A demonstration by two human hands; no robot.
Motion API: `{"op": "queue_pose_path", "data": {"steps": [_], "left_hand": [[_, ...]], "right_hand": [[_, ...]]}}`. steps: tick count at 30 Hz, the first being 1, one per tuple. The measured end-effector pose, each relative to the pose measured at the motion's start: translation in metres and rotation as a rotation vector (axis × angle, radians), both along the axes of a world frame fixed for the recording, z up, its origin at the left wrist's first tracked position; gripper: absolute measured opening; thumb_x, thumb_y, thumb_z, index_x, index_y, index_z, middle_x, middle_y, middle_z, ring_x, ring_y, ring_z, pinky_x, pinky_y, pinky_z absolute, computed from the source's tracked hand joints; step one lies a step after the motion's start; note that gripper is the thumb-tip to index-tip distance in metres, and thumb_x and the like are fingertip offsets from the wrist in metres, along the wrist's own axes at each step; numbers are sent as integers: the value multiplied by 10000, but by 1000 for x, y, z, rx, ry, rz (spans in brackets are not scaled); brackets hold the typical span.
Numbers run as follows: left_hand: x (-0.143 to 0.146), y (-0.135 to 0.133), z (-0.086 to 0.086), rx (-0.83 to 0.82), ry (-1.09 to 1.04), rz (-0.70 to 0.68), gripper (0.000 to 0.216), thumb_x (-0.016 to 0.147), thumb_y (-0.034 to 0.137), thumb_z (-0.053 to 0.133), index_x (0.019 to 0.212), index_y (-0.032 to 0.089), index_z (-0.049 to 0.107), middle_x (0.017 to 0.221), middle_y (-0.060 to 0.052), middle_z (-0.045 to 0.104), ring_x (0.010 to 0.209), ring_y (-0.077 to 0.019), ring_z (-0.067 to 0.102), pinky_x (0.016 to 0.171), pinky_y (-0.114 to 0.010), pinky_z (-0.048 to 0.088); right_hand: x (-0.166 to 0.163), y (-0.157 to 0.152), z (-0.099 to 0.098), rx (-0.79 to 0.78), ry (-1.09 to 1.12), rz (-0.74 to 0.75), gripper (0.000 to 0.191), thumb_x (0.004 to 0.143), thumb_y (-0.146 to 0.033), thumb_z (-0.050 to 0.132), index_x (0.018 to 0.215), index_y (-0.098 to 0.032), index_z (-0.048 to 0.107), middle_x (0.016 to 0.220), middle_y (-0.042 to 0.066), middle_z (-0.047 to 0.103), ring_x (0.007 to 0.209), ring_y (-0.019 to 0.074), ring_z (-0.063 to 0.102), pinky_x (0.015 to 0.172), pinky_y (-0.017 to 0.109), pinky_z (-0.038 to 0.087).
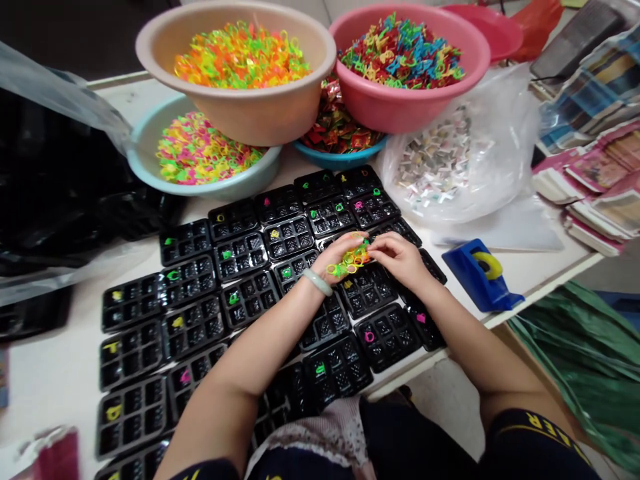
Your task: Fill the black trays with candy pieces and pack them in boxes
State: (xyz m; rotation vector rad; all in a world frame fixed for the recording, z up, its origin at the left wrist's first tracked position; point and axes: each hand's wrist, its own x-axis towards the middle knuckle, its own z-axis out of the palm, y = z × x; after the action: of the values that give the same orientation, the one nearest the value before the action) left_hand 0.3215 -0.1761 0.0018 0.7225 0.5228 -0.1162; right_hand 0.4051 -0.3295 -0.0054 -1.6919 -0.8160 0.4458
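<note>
Black plastic lies bunched at the far left of the white table [50, 380], beside a spread of black compartment trays [200, 313] that covers the table's middle, many with one small coloured piece in a cell. Behind the trays stand a pale blue basin [145, 143] and a beige basin [240, 113], both heaped with neon plastic rings, the beige one resting partly over the blue.

Over the central trays the left hand [337, 257], a pale bangle [317, 281] on its wrist, is cupped around a small bunch of yellow, green and orange rings [353, 260]. The right hand [397, 257] meets it from the right, fingertips pinched at the same bunch; which ring it holds is too small to tell.

Further right, a pink basin [400, 100] holds mixed coloured pieces above a blue bowl [340, 159] of red wrappers. A clear bag [475, 160] of paper slips lies next to it, a blue tape dispenser [477, 277] sits near the table edge, and stacked printed packets [595, 193] fill the far right.
</note>
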Motion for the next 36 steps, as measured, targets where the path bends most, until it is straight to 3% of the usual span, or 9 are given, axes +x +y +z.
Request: {"op": "queue_pose_path", "data": {"steps": [6, 11, 13, 15, 19, 23, 25, 28, 36], "left_hand": [[11, -11, 2, -36, 4, -21, 161, 812, 143, 630, 972, 118, 626, 763, -40, 657, 587, -92, 622, 480, -143, 482], [13, -12, -5, -40, -45, -94, 252, 807, 207, 650, 1046, 136, 613, 787, -53, 669, 562, -99, 620, 371, -114, 363], [11, -11, -9, -32, -80, -132, 303, 813, 243, 642, 1093, 139, 598, 809, -69, 682, 562, -109, 627, 355, -114, 334], [8, -9, -12, -25, -110, -158, 336, 811, 265, 644, 1116, 134, 591, 831, -88, 693, 574, -116, 635, 364, -118, 343], [3, -9, -17, -24, -119, -206, 371, 805, 277, 653, 1139, 128, 590, 848, -103, 702, 581, -121, 638, 392, -131, 375], [1, -15, -12, -44, -80, -172, 376, 810, 259, 641, 1159, 131, 587, 816, -76, 689, 569, -117, 627, 368, -128, 348], [1, -20, -7, -50, -45, -139, 335, 815, 233, 633, 1131, 128, 596, 780, -56, 674, 554, -106, 617, 363, -125, 349], [0, -28, 1, -47, 0, -115, 262, 826, 205, 619, 1075, 123, 614, 749, -37, 656, 533, -94, 605, 364, -127, 370], [-2, -46, 6, -45, 28, -168, 245, 823, 207, 634, 1049, 115, 624, 745, -43, 648, 548, -95, 610, 373, -122, 396]], "right_hand": [[14, -20, -14, 11, 337, -89, 285, 749, -495, 693, 835, -226, 662, 829, 19, 693, 739, 174, 645, 725, 361, 542], [63, -28, -19, -281, -232, -293, 131, 795, -346, 666, 800, -220, 700, 849, 45, 681, 765, 201, 615, 769, 381, 498], [77, -26, -19, -436, -392, -278, 70, 796, -260, 658, 796, -219, 714, 876, 61, 671, 804, 225, 618, 778, 392, 487], [80, -22, -16, -486, -436, -243, 83, 795, -216, 652, 833, -216, 726, 903, 72, 668, 839, 240, 625, 782, 395, 487], [54, -20, -4, -245, -346, -106, 132, 834, -275, 632, 909, -221, 725, 915, 61, 670, 855, 212, 629, 787, 371, 502], [17, -28, 4, -126, -51, 24, 213, 807, -365, 665, 968, -229, 694, 924, 41, 677, 815, 178, 643, 746, 347, 528], [4, -34, 4, -108, 68, 11, 286, 760, -390, 713, 992, -227, 675, 935, 41, 670, 784, 168, 648, 708, 335, 540], [-9, -43, 0, -69, 72, -45, 213, 765, -390, 712, 905, -232, 686, 934, 42, 664, 825, 177, 656, 752, 348, 550], [-23, -62, -16, -5, 248, -147, 208, 750, -406, 703, 855, -230, 665, 901, 29, 719, 837, 187, 670, 797, 359, 546]]}}
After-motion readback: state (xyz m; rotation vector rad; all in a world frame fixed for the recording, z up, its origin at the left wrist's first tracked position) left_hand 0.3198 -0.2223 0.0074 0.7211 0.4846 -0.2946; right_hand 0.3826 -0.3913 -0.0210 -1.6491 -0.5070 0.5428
